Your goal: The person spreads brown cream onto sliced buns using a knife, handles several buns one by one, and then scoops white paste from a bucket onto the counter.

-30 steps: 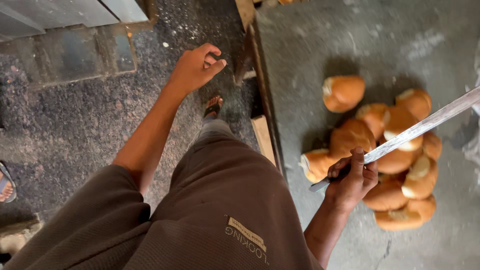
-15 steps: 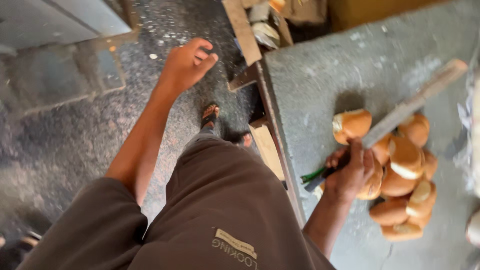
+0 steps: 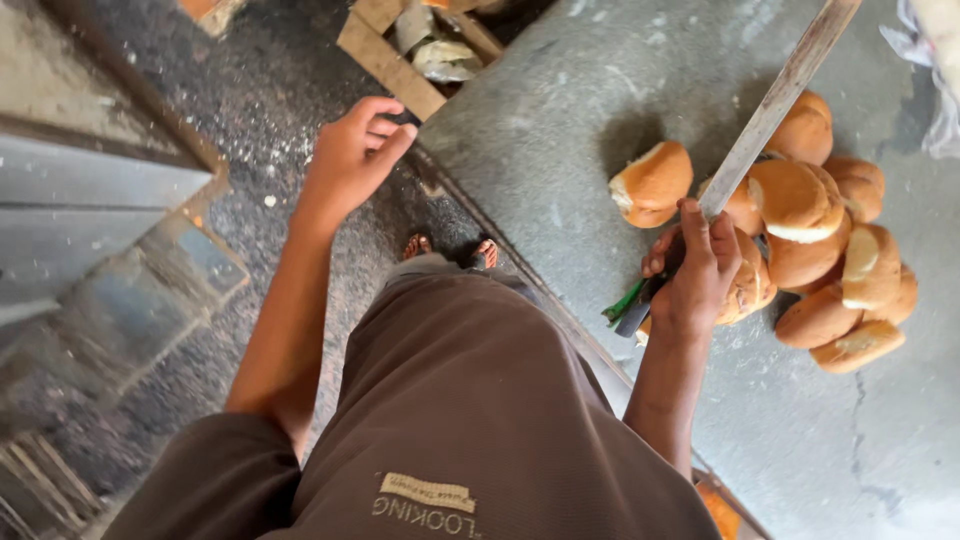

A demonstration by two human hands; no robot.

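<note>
My right hand (image 3: pixel 695 275) is shut on the handle of a long flat knife (image 3: pixel 775 105). Its blade runs up and to the right above a pile of several brown bread rolls (image 3: pixel 810 235) on a grey worktop (image 3: pixel 560 130). One roll (image 3: pixel 652 183) lies apart at the left of the pile. My left hand (image 3: pixel 352 155) hangs out over the speckled floor beside the worktop edge, fingers loosely curled, holding nothing that I can see.
A wooden crate (image 3: pixel 415 45) with scraps stands on the floor beyond the worktop's corner. A grey step or slab (image 3: pixel 90 210) lies at the left. My feet in sandals (image 3: pixel 450 250) stand close to the worktop edge. A plastic bag (image 3: pixel 930 70) sits at the far right.
The view has swung, so the rolls and knife now sit higher and further right. My left arm stays stretched out over the floor. My right hand keeps its grip on the knife.
</note>
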